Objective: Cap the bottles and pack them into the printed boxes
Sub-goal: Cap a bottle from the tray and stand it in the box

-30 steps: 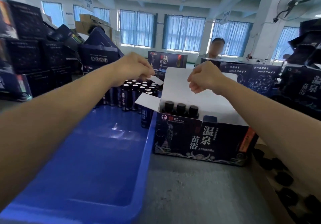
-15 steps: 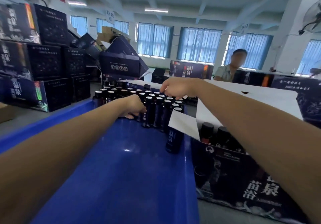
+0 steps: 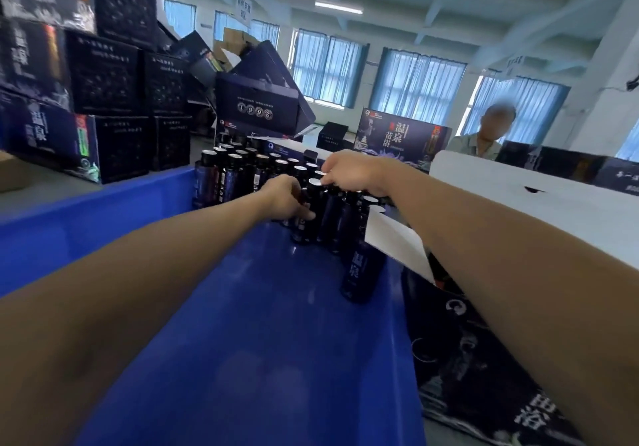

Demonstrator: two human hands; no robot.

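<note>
bottle (image 3: 316,203) stands upright, left hand (image 3: 285,200) fingers curled round its body from the left, right hand (image 3: 349,172) just above its top, fingers bunched, can't tell round what

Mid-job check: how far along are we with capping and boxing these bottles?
Done: unclear; the open printed box hides its contents. In hand: left hand has a grip on a bottle in the blue tray; right hand reaches to its top. Left: many white-topped bottles stand there, apparently uncapped, unpacked.
</note>
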